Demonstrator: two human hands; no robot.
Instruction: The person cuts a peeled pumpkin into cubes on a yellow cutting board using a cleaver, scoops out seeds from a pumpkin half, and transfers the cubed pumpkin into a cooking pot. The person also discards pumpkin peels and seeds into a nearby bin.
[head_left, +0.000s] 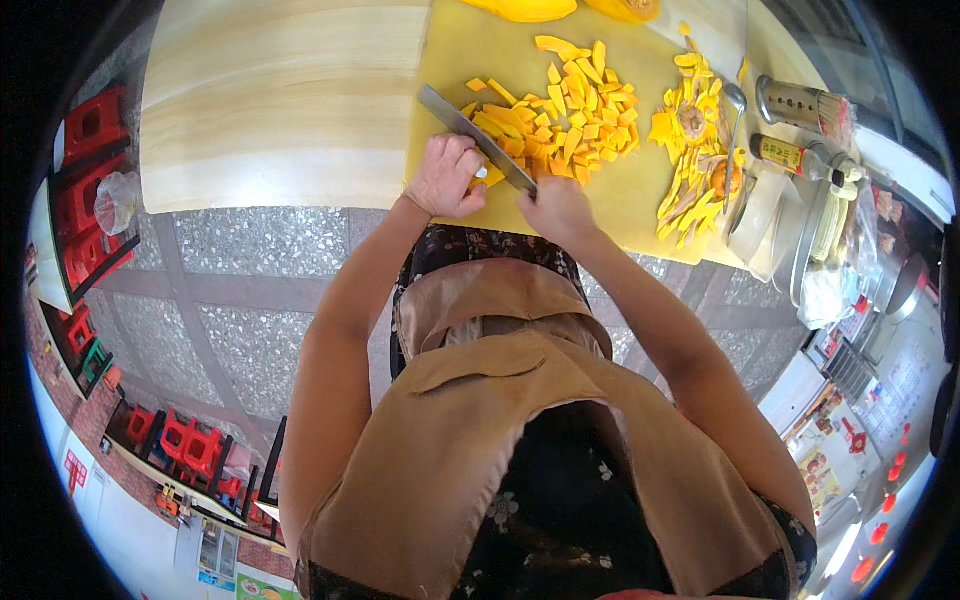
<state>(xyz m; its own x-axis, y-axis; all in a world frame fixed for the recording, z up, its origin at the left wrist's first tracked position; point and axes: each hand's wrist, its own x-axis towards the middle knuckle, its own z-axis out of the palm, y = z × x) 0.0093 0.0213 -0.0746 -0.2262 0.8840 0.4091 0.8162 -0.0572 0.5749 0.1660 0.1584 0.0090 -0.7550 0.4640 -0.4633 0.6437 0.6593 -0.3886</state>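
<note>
My right hand (557, 210) is closed round the handle of a kitchen knife (480, 136), whose broad blade points up and left over a yellow cutting board (622, 206). Just left of the blade, my left hand (448, 174) presses on an orange squash piece (491, 177) with bent fingers; something white shows at one finger. Beyond the blade lies a heap of cut orange squash pieces (589, 124). Larger squash pieces (525, 9) rest at the board's far edge. Squash peelings (690, 202) are piled at the right, with a round stem end among them.
A metal spoon (731, 150) lies by the peelings. Right of it are a toothpick holder (795, 103), a sauce bottle (784, 154) and a metal tray (799, 240) near corn cobs (827, 225). The pale wooden table (277, 112) extends left. Red stools (90, 195) stand beyond.
</note>
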